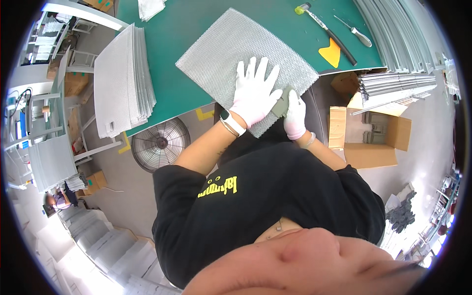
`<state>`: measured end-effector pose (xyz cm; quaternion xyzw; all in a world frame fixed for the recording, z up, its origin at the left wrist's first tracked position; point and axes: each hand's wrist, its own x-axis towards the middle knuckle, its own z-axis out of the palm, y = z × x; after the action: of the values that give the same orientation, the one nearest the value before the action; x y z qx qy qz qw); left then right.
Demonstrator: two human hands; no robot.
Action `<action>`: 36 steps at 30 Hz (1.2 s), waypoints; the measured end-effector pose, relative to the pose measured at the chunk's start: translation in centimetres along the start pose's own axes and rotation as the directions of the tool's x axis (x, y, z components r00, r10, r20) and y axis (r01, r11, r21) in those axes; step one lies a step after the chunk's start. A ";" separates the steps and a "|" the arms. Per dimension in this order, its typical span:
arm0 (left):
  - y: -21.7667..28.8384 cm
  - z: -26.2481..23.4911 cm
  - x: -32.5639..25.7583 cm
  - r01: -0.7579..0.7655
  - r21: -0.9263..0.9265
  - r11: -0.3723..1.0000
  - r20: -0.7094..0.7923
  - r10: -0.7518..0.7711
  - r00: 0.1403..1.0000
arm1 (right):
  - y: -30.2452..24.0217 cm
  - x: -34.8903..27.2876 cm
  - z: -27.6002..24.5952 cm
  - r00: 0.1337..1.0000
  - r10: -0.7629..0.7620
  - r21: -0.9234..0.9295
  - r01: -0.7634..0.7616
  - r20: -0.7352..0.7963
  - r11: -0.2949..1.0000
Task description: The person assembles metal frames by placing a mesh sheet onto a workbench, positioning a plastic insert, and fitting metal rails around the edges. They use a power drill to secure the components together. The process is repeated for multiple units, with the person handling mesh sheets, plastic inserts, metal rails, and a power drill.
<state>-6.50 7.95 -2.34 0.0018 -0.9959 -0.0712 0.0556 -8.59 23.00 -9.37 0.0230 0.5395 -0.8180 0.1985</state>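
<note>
A silvery mesh sheet [231, 44] lies at an angle on the green tabletop [164, 69], its near corner jutting past the table's front edge. My left hand [255, 91], in a white glove, presses flat on the sheet with its fingers spread. At the sheet's near right edge, my gloved right hand [295, 118] grips a flat grey-green block [281, 106]. The thumb lies over the block, and the other fingers are mostly hidden. Whether the block clasps the edge or only touches it, I cannot tell.
A mallet [334, 39], a yellow scraper [330, 53] and a screwdriver [361, 37] lie at the far right. Stacked mesh sheets [120, 83] overhang the table's left edge. A floor fan [161, 143] stands below; an open cardboard box [371, 155] sits right, under long metal strips [393, 83].
</note>
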 end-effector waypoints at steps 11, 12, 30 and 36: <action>1.2 -0.7 -0.5 -0.005 -0.025 1.000 0.067 0.007 0.998 | -0.9 -0.8 -0.5 0.999 0.048 -0.033 -0.048 -0.009 0.998; 1.1 -0.7 -0.5 -0.007 -0.029 1.000 0.066 0.009 0.998 | -1.0 -0.8 -0.6 0.997 0.080 -0.014 -0.080 0.003 0.997; 0.0 -0.7 0.7 -0.022 -0.008 1.000 0.095 0.023 0.995 | 0.8 1.3 -0.6 0.971 0.201 0.060 -0.210 0.125 0.976; -2.0 -0.7 1.5 -0.121 -0.011 0.993 0.077 0.121 0.990 | 4.7 1.2 -0.5 0.994 -0.100 0.005 0.099 0.049 0.995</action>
<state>-7.93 5.82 -1.74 -0.0617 -0.9953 -0.0709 0.0213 -8.15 21.48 -14.00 -0.0237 0.5340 -0.8278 0.1706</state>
